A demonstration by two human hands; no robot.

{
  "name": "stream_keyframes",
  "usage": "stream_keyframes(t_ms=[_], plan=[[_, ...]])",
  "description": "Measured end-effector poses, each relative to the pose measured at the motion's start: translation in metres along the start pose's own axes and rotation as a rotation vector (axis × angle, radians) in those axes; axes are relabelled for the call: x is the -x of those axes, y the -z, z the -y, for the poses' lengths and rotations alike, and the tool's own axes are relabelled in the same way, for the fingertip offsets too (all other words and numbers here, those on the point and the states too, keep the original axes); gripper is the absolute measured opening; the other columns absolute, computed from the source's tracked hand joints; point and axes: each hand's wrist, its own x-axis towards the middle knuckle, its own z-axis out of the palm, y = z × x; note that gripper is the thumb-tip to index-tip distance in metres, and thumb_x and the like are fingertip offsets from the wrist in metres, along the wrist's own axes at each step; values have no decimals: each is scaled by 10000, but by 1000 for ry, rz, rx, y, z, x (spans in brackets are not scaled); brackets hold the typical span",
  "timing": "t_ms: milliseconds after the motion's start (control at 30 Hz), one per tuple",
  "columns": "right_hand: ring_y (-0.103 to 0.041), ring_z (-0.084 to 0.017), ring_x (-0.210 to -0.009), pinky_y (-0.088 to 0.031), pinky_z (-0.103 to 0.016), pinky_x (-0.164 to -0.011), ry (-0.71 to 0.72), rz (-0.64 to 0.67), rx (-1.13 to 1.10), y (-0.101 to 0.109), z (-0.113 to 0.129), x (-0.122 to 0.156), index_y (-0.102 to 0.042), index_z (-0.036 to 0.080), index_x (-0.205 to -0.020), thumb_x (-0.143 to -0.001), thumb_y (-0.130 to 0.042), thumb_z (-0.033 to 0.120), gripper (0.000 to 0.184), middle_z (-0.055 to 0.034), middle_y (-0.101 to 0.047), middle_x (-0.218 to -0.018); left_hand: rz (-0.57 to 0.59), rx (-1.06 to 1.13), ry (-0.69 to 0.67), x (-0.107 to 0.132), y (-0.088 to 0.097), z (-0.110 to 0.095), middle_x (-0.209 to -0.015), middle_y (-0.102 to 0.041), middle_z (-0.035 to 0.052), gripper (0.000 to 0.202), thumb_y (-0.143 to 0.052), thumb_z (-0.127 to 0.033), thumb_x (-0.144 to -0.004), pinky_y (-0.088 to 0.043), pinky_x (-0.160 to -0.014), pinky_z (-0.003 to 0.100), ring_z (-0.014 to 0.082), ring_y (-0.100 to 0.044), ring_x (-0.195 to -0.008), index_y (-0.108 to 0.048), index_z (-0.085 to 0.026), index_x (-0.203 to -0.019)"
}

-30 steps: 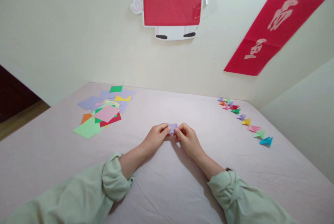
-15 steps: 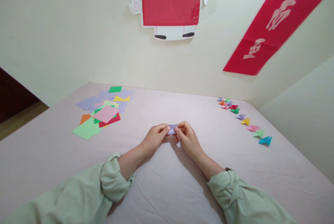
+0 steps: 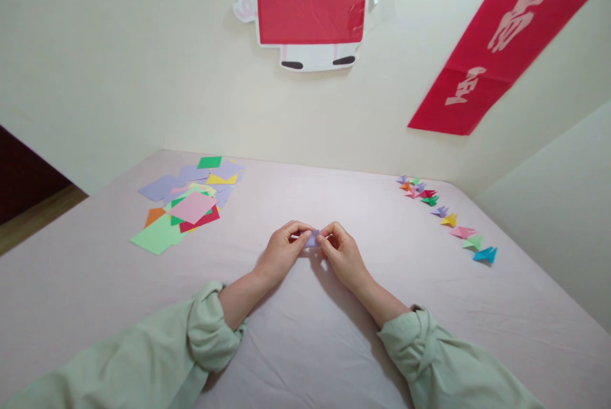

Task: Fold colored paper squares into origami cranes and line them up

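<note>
A small lilac folded paper [image 3: 312,238] sits between my two hands just above the pale pink cloth [image 3: 305,345]. My left hand [image 3: 281,251] pinches its left end with thumb and fingers. My right hand [image 3: 340,253] pinches its right end the same way. Most of the paper is hidden by my fingertips, so only a narrow strip shows. Both wrists rest low over the cloth, with pale green sleeves rolled back on the forearms.
A loose pile of coloured paper squares [image 3: 188,202] lies at the far left. A curved row of several small folded paper pieces [image 3: 449,218] runs along the far right. A red banner [image 3: 496,40] and a red-and-white cutout [image 3: 310,8] hang on the wall.
My fingers have closed in on the lilac paper, and less of it shows than before. Hands stay in the same spot; the camera tilted slightly.
</note>
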Motion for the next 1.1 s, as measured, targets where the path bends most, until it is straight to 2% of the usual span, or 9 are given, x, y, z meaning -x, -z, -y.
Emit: stream_keyframes(t_ms=[267, 567, 800, 933, 1100], plan=[[-529, -125, -565, -401, -246, -556, 17, -8, -5, 1, 2, 0, -513, 207, -828, -860, -551, 325, 128, 46, -529, -653, 21, -21, -34, 1, -1, 2, -857, -667, 42, 169, -557, -269, -833, -485, -727, 257, 156, -615, -814, -687, -161, -826], [-475, -110, -539, -358, -231, -519, 61, 14, 51, 0, 8, 0, -516, 206, -794, -846, -555, 299, 113, 49, -510, -642, 23, -180, -181, 5, 2, -5, -841, -611, 21, 125, -553, -238, -848, -461, -744, 255, 147, -582, -835, -651, -181, -795], [-556, -126, -547, -423, -246, -542, -17, 76, -39, 1, 1, -1, -505, 202, -787, -852, -566, 362, 183, 31, -561, -644, -57, 69, 59, 1, -1, -4, -763, -621, 1, 155, -582, -317, -807, -450, -714, 253, 138, -564, -740, -613, -167, -777], [-521, -128, -596, -414, -252, -580, -18, -9, -71, 2, -2, -4, -515, 198, -753, -819, -588, 345, 177, 27, -546, -661, -114, 88, 97, 0, -2, -5, -735, -607, -12, 148, -592, -314, -785, -425, -700, 241, 130, -544, -721, -603, -168, -764], [-479, -132, -656, -385, -253, -621, -8, -46, -137, 4, 2, -5, -515, 199, -735, -812, -557, 291, 127, 27, -514, -687, -56, 65, 87, 0, -2, -2, -726, -589, -23, 153, -595, -319, -780, -426, -688, 240, 122, -535, -691, -586, -168, -755]])
